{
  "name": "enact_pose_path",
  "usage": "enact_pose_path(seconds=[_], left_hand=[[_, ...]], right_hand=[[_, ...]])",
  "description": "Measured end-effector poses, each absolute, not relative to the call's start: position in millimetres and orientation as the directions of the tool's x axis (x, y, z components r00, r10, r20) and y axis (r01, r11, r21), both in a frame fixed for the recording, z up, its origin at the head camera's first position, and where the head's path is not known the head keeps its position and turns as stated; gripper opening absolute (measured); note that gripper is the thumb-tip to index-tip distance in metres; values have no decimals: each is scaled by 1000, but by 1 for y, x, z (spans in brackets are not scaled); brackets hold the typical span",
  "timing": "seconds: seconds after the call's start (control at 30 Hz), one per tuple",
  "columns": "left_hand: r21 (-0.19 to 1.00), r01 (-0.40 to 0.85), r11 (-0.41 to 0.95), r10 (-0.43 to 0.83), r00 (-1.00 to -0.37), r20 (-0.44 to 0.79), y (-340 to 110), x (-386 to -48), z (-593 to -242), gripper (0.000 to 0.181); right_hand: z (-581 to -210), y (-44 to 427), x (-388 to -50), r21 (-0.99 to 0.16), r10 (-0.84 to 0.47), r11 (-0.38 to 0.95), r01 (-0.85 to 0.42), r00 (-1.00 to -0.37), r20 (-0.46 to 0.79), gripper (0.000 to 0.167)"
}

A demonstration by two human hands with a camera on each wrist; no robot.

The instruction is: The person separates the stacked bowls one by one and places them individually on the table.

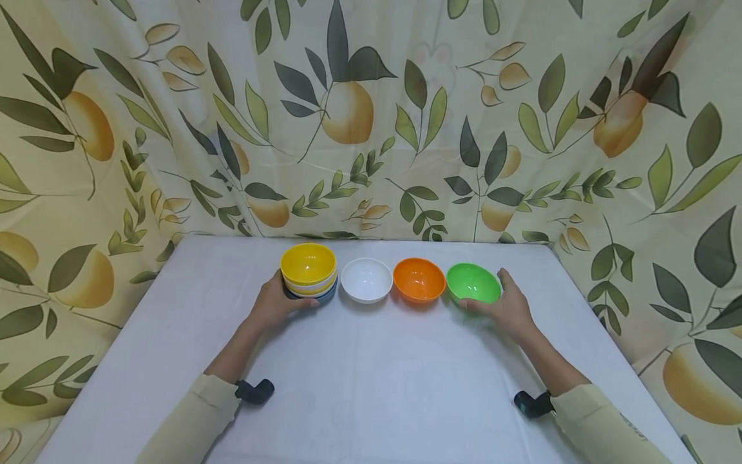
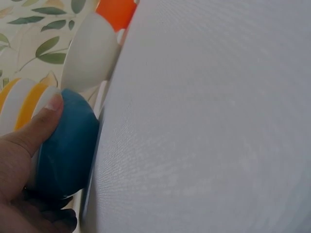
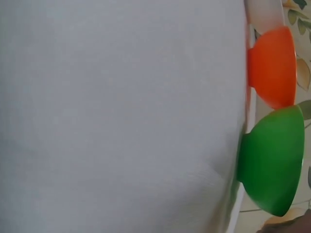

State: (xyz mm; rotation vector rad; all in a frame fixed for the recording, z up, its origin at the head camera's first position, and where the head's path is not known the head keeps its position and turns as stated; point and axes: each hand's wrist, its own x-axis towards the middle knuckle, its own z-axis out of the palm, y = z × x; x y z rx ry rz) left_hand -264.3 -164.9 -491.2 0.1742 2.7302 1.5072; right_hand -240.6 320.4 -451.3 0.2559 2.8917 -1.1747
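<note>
A stack of bowls [image 1: 308, 265] stands at the back left of the table, yellow on top, with white and yellow layers below and a blue bowl [image 2: 70, 145] at the bottom. My left hand [image 1: 275, 303] grips this stack from the left, its thumb across the front. To the right, a white bowl [image 1: 366, 281], an orange bowl [image 1: 419, 281] and a green bowl [image 1: 472, 283] sit upright in a row. My right hand [image 1: 510, 308] holds the green bowl at its right side, thumb along the front and fingers by the right rim. Only a bit of that hand shows in the right wrist view.
A white cloth [image 1: 377, 380] covers the table. Behind the bowls, a curtain [image 1: 371, 187] with fruit and leaf prints hangs along the table's back edge. A small black device [image 1: 255, 392] is strapped to each wrist.
</note>
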Motion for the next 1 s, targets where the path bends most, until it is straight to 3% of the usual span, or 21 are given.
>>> enact_pose_path(seconds=[0.43,1.0], left_hand=[[850,94,519,117,-992,39,-165,-268,-492,111],[845,93,527,107,-993,42,-166,-266,-493,110]], right_hand=[[-428,304,-251,-702,137,705,102,-991,-7,124],[-409,212,-277,-736,-78,669,-107,-994,74,117]])
